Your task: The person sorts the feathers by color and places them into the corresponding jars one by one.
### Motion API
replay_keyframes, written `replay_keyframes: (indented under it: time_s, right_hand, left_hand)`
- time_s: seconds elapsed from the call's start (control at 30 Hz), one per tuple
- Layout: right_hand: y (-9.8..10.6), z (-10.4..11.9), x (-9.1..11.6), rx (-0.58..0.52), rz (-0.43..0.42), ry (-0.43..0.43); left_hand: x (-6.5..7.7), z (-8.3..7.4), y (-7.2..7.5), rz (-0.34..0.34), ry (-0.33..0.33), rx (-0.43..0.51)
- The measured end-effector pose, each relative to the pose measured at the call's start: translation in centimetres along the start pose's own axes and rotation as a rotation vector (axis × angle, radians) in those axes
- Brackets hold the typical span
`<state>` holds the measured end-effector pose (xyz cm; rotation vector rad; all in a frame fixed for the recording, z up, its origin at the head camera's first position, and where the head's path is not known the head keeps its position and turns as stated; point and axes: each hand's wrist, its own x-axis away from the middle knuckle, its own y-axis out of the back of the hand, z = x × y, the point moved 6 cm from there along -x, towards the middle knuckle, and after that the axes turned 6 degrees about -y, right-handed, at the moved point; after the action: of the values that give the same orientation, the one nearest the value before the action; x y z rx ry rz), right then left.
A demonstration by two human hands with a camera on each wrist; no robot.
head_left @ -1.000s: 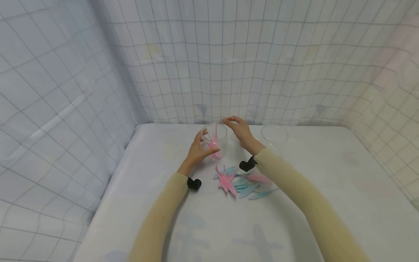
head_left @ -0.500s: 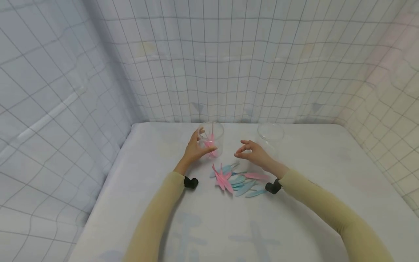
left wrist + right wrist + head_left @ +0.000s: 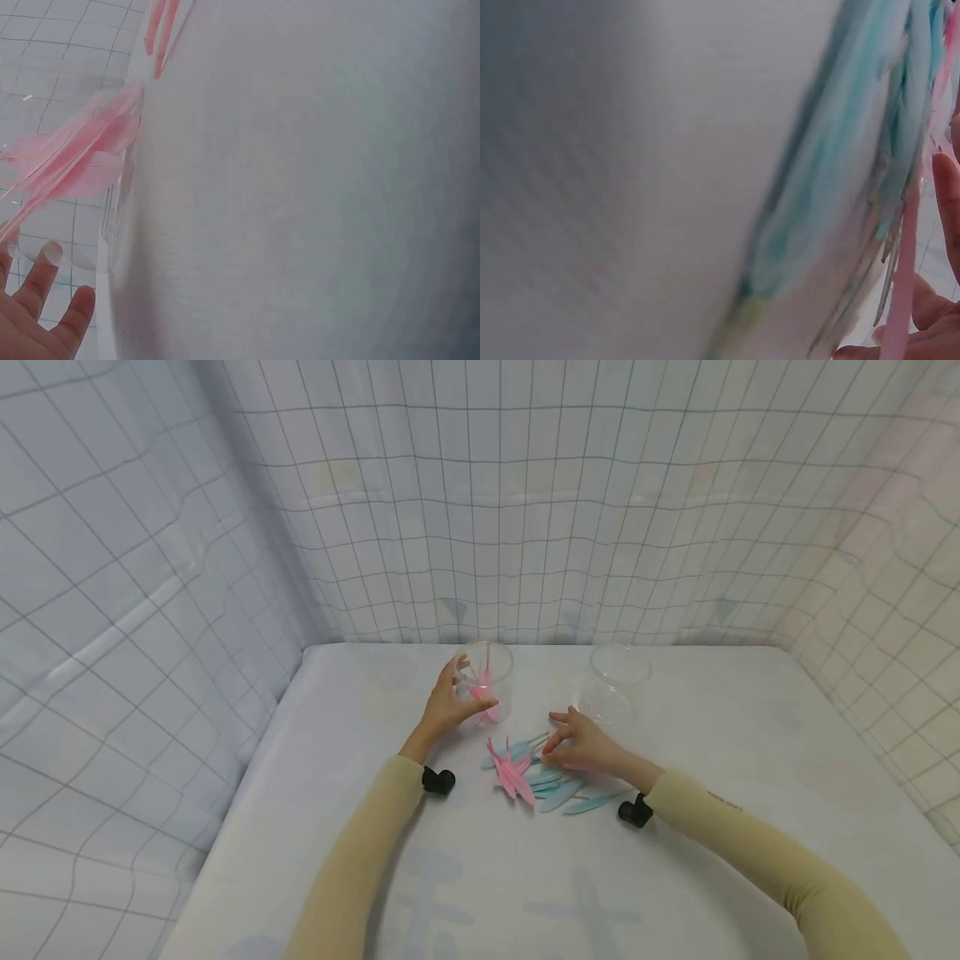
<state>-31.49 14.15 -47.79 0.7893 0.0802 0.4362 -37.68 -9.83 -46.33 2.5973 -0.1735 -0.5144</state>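
Observation:
My left hand [image 3: 444,702] holds a clear round jar [image 3: 504,693] from its left side, thumb in front and fingers round the back. Pink feathers [image 3: 82,150] lean inside the jar, stems upward. To the right of the jar, a loose pile of pale blue feathers [image 3: 561,795] and pink feathers [image 3: 513,775] lies on the white table. My right hand [image 3: 592,748] is low over this pile, thumb and index finger close together at the feather stems. I cannot tell whether they pinch one. Part of a pink feather is hidden beneath this hand.
Behind my right hand stands a second clear round jar [image 3: 621,667], with no feathers visible in it. White grid-patterned curtains [image 3: 525,527] enclose the back and sides of the table [image 3: 480,885].
My right hand has come away from the first jar's rim, moving right and then down toward me onto the feather pile. The left hand keeps its hold on the jar.

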Motion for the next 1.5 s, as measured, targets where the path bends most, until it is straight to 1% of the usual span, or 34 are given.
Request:
replay_keyframes:
  time_s: [0.13, 0.27, 0.53, 0.8, 0.87, 1.03, 1.2, 1.27, 1.33, 1.5]
  right_hand:
    - [-0.1, 0.1, 0.3, 0.052, -0.018, 0.072]
    - [0.0, 0.5, 0.5, 0.101, -0.033, 0.119]
    - [-0.2, 1.7, 0.6, 0.275, -0.085, 0.228]
    - [-0.5, 3.0, 1.3, 0.450, -0.103, 0.311]
    - [-0.5, 3.0, 1.3, 0.473, -0.109, 0.311]
    - [-0.2, 2.3, 1.5, 0.464, -0.129, 0.282]
    - [-0.1, 1.9, 1.7, 0.459, -0.131, 0.296]
    - [-0.2, 2.0, 1.8, 0.467, -0.119, 0.303]
    - [-0.4, 2.1, 1.7, 0.504, -0.102, 0.312]
    - [-0.9, 2.7, 1.8, 0.560, -0.035, 0.330]
  left_hand:
    - [0.0, 0.0, 0.0, -0.003, -0.009, -0.006]
    - [-0.1, 0.0, 0.0, -0.005, -0.021, -0.013]
    - [-0.2, -0.2, 0.1, -0.007, -0.019, -0.009]
    - [-0.1, -0.2, 0.1, -0.007, -0.012, -0.005]
    - [-0.1, -0.1, 0.0, -0.005, -0.011, -0.004]
    - [-0.1, 0.0, -0.2, 0.001, -0.012, -0.003]
    - [0.0, 0.0, -0.1, -0.002, -0.016, -0.002]
    - [0.0, 0.0, -0.1, -0.003, -0.018, 0.000]
    - [0.0, 0.1, -0.1, -0.005, -0.020, -0.002]
    - [0.0, 0.2, -0.2, -0.009, -0.021, -0.007]
